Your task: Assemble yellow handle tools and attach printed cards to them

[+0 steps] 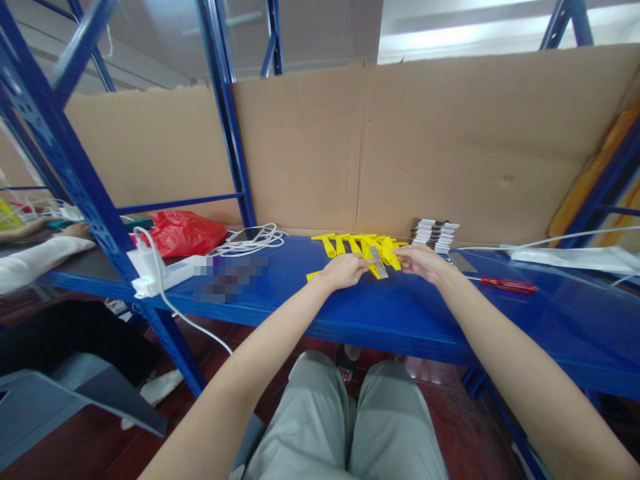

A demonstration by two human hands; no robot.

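My left hand [345,271] is closed with its fingertips at a flat grey metal blade [379,263]. My right hand [421,261] pinches a yellow T-shaped plastic handle [391,256] just right of the blade. Blade and handle are close together; whether they are joined I cannot tell. Behind the hands lies a row of several similar yellow handles [341,244] on the blue shelf. Another yellow piece [313,275] shows partly from behind my left hand.
Right of my hands are a stack of small white-and-dark packets [435,235], a metal plate [461,262] and a red-handled screwdriver [509,285]. Leftward lie white cables [255,241], a red plastic bag [186,232] and a power strip [185,270]. A co-worker's sleeve [45,262] shows far left. Cardboard [425,147] stands behind.
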